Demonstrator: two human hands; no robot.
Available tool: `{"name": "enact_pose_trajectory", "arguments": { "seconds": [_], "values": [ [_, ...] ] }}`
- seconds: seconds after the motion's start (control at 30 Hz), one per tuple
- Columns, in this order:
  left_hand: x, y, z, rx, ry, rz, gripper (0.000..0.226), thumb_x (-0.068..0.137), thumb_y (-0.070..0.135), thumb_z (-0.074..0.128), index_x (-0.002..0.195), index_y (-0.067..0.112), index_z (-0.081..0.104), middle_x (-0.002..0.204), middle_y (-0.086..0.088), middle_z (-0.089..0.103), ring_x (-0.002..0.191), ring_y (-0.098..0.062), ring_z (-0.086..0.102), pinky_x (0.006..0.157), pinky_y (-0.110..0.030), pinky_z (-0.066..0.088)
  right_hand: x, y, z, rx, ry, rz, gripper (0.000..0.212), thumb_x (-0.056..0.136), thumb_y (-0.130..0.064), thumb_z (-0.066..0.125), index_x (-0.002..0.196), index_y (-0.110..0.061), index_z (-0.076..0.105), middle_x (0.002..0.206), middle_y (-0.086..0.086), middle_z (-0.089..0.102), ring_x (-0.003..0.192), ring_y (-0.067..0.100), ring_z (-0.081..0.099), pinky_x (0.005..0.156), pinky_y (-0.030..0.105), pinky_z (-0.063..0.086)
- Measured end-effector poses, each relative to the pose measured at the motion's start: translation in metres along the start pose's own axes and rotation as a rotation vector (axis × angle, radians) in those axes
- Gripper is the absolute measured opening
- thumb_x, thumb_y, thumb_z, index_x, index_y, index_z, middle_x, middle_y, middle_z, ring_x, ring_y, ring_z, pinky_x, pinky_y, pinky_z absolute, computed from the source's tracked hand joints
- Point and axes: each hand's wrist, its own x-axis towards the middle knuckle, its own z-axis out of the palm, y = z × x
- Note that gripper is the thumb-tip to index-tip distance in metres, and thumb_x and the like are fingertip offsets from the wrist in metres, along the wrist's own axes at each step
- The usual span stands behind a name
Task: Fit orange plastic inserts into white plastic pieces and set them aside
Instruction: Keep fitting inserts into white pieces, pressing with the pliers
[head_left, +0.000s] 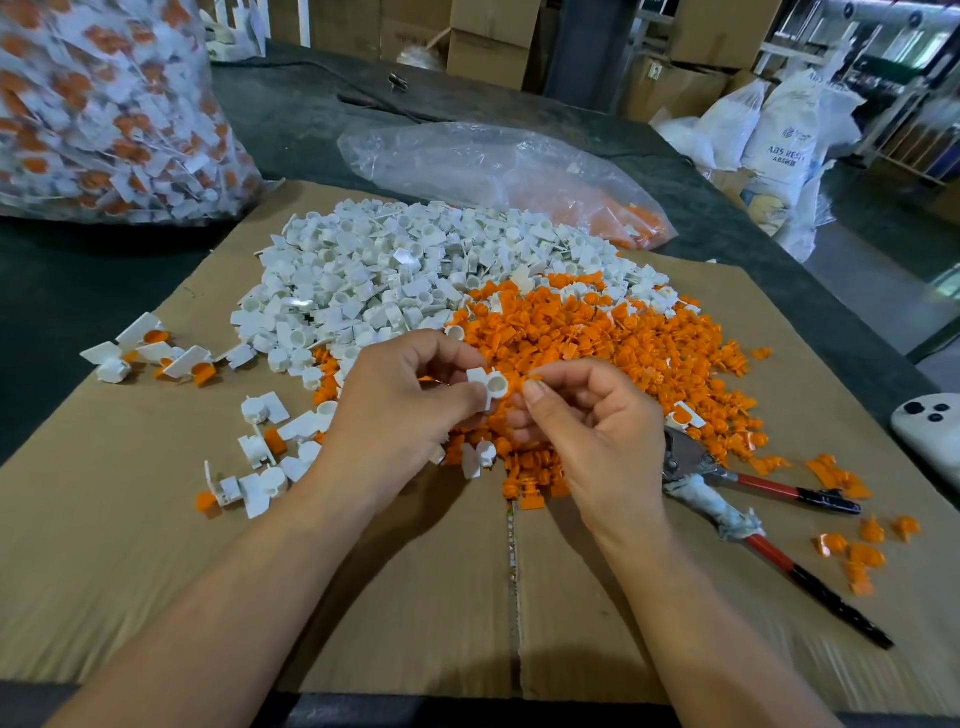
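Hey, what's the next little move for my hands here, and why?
Probably push the orange insert pinched in the right hand into the white piece held by the left hand. The piece's round hole looks empty and faces up in plain view, and the insert already sits right beside it.

Soft, even indoor light, wide-angle view.
Faint shadows lay on the cardboard; frame edges bent and blurred; far windows glared.
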Motion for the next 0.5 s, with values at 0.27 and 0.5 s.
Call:
{"name": "enact_pose_trajectory", "arguments": {
  "seconds": [0.27, 0.5],
  "values": [
    [-0.0004, -0.0008, 0.0007, 0.034, 0.004, 0.020, 0.021, 0.075, -0.003, 0.070, 0.072, 0.018, 0.064, 0.055, 0.011, 0.059, 0.058, -0.016, 0.067, 0.062, -0.030, 0.059, -0.0011, 0.0028, 0.0006, -0.130, -0.012, -0.077, 0.022, 0.079, -0.009, 0.067, 0.074, -0.030, 0.062, 0.067, -0.005, 0.068, 0.059, 0.012, 0.067, 0.054, 0.020, 0.053],
    [-0.0033, 0.0008, 0.0007, 0.074, -0.046, 0.061, 0.026, 0.071, 0.004, 0.075, 0.063, 0.028, 0.069, 0.057, 0.010, 0.063, 0.057, -0.013, 0.064, 0.060, -0.026, 0.056, -0.0007, 0.0044, 0.0018, -0.286, 0.035, -0.122, 0.013, 0.074, -0.024, 0.065, 0.069, -0.035, 0.061, 0.066, -0.004, 0.067, 0.060, 0.016, 0.066, 0.056, 0.040, 0.057]
  ]
}}
